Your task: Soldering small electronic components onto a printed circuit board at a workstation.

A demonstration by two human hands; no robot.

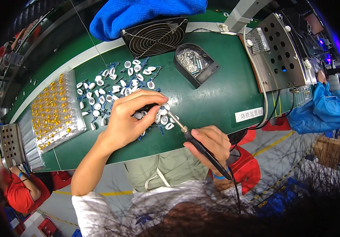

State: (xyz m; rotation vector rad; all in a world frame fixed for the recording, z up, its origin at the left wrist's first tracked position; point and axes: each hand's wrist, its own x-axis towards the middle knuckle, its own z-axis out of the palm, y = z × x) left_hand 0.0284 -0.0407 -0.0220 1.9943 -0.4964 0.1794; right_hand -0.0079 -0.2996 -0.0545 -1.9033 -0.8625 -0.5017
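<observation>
My right hand [211,144] is closed around the black handle of a soldering iron [201,148]. The iron's metal tip points up and left, to the fingertips of my left hand [132,114]. Those fingers pinch a slim black tool [148,106], mostly hidden by the hand, so its kind is unclear. A small white oval part [166,106] shows at the iron's tip; whether they touch is not plain. Several more white oval parts with blue wires [98,93] lie loose on the green table around and beyond my left hand.
A clear tray of yellow pieces [55,110] lies left. At the back are a black fan [154,37], a blue towel [146,15] and a black bin of small metal parts [195,65]. A perforated metal box [276,51] stands right; co-workers sit at both sides.
</observation>
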